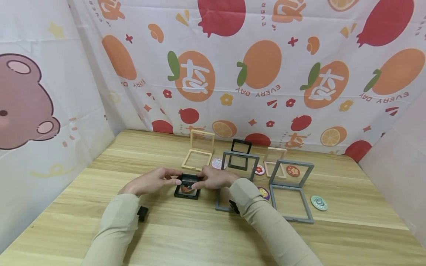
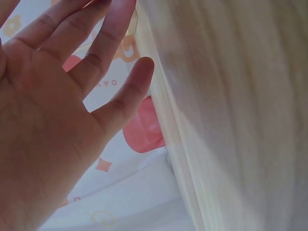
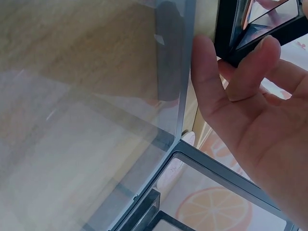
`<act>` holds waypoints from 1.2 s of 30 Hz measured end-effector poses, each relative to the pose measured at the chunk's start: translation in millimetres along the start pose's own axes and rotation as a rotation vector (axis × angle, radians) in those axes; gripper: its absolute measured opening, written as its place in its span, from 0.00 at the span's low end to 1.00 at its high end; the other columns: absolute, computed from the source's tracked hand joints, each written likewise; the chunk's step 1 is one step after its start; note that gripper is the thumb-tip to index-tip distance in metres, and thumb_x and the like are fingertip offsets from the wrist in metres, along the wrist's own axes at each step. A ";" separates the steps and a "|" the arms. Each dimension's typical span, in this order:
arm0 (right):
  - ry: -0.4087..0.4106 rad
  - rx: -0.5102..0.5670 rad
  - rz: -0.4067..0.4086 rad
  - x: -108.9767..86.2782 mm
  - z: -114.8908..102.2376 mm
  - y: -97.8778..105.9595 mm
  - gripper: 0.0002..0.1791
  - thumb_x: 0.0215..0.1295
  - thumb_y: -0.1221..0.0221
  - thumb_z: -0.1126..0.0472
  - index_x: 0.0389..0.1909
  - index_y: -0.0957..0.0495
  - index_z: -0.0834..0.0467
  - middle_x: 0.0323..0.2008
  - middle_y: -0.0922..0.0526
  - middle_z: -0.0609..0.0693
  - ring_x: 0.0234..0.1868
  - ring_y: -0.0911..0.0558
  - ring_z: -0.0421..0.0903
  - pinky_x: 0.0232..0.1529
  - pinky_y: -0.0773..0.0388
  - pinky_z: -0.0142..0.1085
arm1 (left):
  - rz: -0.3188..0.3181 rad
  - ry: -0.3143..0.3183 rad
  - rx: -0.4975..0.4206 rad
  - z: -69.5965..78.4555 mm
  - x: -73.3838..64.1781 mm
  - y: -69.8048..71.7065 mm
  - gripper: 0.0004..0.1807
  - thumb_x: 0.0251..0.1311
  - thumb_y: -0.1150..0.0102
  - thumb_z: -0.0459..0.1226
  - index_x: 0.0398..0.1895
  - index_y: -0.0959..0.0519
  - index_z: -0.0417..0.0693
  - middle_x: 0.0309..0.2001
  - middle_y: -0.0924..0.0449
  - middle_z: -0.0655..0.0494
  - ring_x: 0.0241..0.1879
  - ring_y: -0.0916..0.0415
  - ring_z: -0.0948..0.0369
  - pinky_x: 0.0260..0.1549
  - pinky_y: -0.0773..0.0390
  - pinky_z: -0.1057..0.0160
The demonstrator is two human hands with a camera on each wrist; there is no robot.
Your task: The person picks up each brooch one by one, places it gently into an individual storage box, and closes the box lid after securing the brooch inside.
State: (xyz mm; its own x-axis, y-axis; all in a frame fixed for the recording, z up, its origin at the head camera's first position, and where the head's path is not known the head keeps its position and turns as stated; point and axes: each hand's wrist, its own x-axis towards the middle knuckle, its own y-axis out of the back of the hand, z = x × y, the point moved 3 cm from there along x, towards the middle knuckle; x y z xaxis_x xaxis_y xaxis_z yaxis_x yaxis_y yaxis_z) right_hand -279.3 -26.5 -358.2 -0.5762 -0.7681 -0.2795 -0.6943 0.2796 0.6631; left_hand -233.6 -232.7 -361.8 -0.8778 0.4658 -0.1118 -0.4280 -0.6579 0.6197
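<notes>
"Fruit-print cloth (image 1: 229,74) hangs behind the wood-grain table (image 1: 186,240) on my feed; what's being gripped?"

"From my end, the right hand (image 1: 216,177) pinches a small black frame (image 1: 190,179) at its right side, and the left hand (image 1: 151,181) has thumb and forefinger on its left side"

"Frame's position?"

"On the table between both hands, lid tilted up; I see a reddish-brown badge (image 1: 187,189) inside, partly covered by fingers"

"And farther out?"

"I've got an upright-lidded grey frame (image 1: 241,154) just beside the right hand, a second grey frame (image 1: 287,186) further right, a yellow frame (image 1: 202,151) standing open behind, and a teal badge (image 1: 319,203) far right"
</notes>
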 end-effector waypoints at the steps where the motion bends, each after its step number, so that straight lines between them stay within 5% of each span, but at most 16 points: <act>1: -0.005 -0.003 0.009 0.1 0.1 -0.2 0.24 0.72 0.40 0.54 0.56 0.22 0.71 0.39 0.31 0.54 0.31 0.33 0.42 0.30 0.34 0.31 | -0.001 0.001 0.000 -0.3 0.1 0.0 0.27 0.72 0.41 0.39 0.65 0.29 0.26 0.54 0.19 0.39 0.50 0.23 0.52 0.50 0.25 0.52; 6: -0.056 -0.045 0.058 0.6 1.5 -1.0 0.35 0.69 0.36 0.51 0.68 0.32 0.71 0.52 0.25 0.57 0.41 0.30 0.44 0.42 0.32 0.33 | -0.003 0.003 0.003 -3.2 1.4 0.3 0.28 0.70 0.37 0.39 0.64 0.28 0.27 0.53 0.18 0.41 0.46 0.21 0.55 0.47 0.25 0.56; 14: -0.034 -0.101 0.052 1.8 -1.6 -1.0 0.37 0.67 0.33 0.53 0.68 0.31 0.71 0.45 0.27 0.54 0.37 0.31 0.43 0.37 0.33 0.33 | -0.004 -0.002 0.012 -2.4 0.8 0.7 0.31 0.67 0.34 0.39 0.65 0.28 0.26 0.55 0.19 0.37 0.49 0.21 0.53 0.50 0.24 0.51; 24: -0.089 -0.178 0.072 2.3 -5.4 -5.6 0.40 0.65 0.31 0.49 0.70 0.33 0.67 0.60 0.26 0.57 0.44 0.25 0.43 0.48 0.26 0.35 | -0.020 -0.021 0.035 -3.8 0.3 -0.4 0.32 0.65 0.33 0.37 0.65 0.29 0.24 0.62 0.25 0.32 0.54 0.22 0.49 0.55 0.24 0.46; 36: -0.062 -0.333 0.067 3.4 -7.0 -8.1 0.39 0.66 0.32 0.47 0.70 0.31 0.66 0.50 0.29 0.50 0.43 0.26 0.42 0.48 0.26 0.34 | -0.025 -0.032 0.076 -3.8 3.2 -2.0 0.33 0.63 0.31 0.37 0.64 0.29 0.23 0.64 0.28 0.31 0.63 0.28 0.43 0.61 0.29 0.41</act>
State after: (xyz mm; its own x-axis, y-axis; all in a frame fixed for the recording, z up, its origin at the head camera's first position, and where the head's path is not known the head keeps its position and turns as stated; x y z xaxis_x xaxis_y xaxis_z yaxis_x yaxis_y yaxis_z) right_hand -272.5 -35.4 -359.7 -0.6478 -0.7152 -0.2625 -0.4813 0.1170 0.8687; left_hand -236.4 -232.2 -366.3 -0.8592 0.5010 -0.1042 -0.4313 -0.5994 0.6743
